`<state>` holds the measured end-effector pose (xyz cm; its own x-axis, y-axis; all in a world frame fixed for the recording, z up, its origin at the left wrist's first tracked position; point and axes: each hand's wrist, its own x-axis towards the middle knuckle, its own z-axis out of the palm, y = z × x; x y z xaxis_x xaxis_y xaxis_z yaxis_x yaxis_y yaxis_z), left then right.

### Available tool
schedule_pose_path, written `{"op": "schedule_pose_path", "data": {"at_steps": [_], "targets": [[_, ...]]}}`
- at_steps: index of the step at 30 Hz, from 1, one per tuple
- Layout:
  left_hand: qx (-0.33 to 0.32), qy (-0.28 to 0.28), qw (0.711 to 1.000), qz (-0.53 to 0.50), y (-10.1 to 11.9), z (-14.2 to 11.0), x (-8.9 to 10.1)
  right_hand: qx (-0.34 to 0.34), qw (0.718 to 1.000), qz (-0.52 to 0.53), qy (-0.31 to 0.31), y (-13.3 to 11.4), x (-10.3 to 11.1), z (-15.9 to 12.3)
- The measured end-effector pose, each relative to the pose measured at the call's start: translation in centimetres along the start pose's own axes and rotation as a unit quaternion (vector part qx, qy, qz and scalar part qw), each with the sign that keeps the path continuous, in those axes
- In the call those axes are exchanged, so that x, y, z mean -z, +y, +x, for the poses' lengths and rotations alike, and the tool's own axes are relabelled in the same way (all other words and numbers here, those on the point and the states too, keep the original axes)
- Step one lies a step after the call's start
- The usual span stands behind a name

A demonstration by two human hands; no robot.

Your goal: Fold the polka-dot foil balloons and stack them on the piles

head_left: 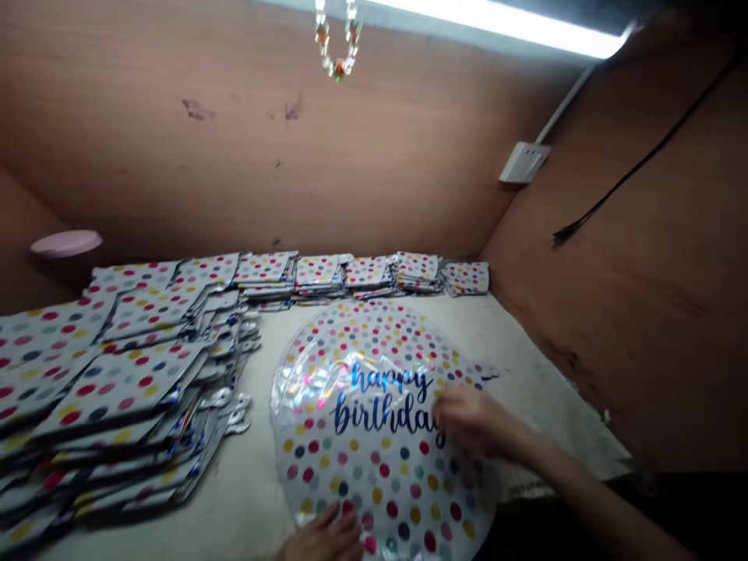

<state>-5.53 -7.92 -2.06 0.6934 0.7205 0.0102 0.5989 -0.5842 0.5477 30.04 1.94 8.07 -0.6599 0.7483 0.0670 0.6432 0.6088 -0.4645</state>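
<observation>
A flat, round foil balloon (379, 483) with coloured dots and blue "happy birthday" lettering lies spread on the pale tabletop. My left hand (324, 538) rests at its lower left edge, fingers stretched flat and partly cut off by the frame. Over the right part of the print is my right hand (476, 421), its fingers bent and blurred by motion. Whether those fingers pinch the foil or only brush it, I cannot tell. The balloon's small tail (488, 374) points right, just beyond that hand.
Stacks of folded dotted balloons (117, 382) fill the left side. A row of smaller folded stacks (315, 273) lines the back wall. A wall socket (524, 162), a hanging dark cord (631, 175), a bead string (339, 66) and a pink round lid (67, 243) surround the table.
</observation>
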Motion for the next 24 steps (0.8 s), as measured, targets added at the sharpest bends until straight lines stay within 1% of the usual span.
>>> {"op": "schedule_pose_path", "data": {"at_steps": [1, 2, 3, 4, 5, 7, 9, 10, 12, 14, 16, 18, 19, 20, 21, 24], "targets": [[-0.004, 0.009, 0.999, -0.031, 0.7, -0.9, 0.4, 0.048, 0.998, 0.027, -0.043, -3.0, -2.2, -2.3], [-0.002, 0.026, 0.997, -0.070, 1.4, -1.3, 1.0, 0.069, 0.995, 0.038, -0.060, -5.6, -4.2, -4.4], [0.006, 0.045, 0.992, -0.114, 2.1, -1.4, 1.7, 0.078, 0.995, 0.039, -0.051, -7.6, -6.0, -6.2], [0.025, 0.061, 0.985, -0.161, 2.7, -1.1, 2.4, 0.068, 0.997, 0.040, -0.024, -8.9, -7.5, -7.7], [0.054, 0.067, 0.975, -0.205, 3.2, -0.6, 3.0, 0.052, 0.998, 0.046, 0.012, -9.7, -8.7, -8.6], [0.125, 0.056, 0.952, -0.275, 3.8, 0.4, 3.9, -0.001, 0.993, 0.088, 0.082, -10.0, -10.2, -9.3], [0.179, 0.041, 0.927, -0.327, 4.1, 1.0, 4.3, -0.068, 0.978, 0.164, 0.113, -9.5, -10.2, -8.8], [0.198, 0.038, 0.916, -0.347, 4.1, 1.2, 4.3, -0.102, 0.967, 0.205, 0.108, -9.2, -9.8, -8.2], [0.226, 0.037, 0.898, -0.376, 4.2, 1.4, 4.4, -0.144, 0.947, 0.282, 0.058, -8.8, -8.4, -7.0], [0.242, 0.031, 0.886, -0.394, 4.3, 1.4, 4.7, -0.158, 0.928, 0.337, 0.007, -8.8, -6.8, -6.0], [0.236, 0.023, 0.887, -0.397, 4.5, 1.4, 5.2, -0.185, 0.909, 0.372, -0.008, -9.0, -5.8, -5.3], [0.212, 0.024, 0.900, -0.380, 4.9, 1.4, 5.7, -0.224, 0.891, 0.395, 0.000, -9.1, -5.5, -5.0], [0.202, 0.028, 0.908, -0.367, 5.0, 1.3, 5.9, -0.232, 0.885, 0.403, 0.000, -9.1, -5.5, -4.9], [0.199, 0.034, 0.913, -0.355, 5.2, 1.3, 5.9, -0.228, 0.885, 0.405, -0.005, -9.2, -5.6, -4.8], [0.203, 0.042, 0.916, -0.344, 5.4, 1.3, 5.9, -0.214, 0.892, 0.398, -0.009, -9.3, -5.9, -4.8], [0.243, 0.065, 0.921, -0.297, 5.9, 1.5, 5.4, -0.181, 0.926, 0.332, 0.004, -9.7, -7.0, -4.6]]}}
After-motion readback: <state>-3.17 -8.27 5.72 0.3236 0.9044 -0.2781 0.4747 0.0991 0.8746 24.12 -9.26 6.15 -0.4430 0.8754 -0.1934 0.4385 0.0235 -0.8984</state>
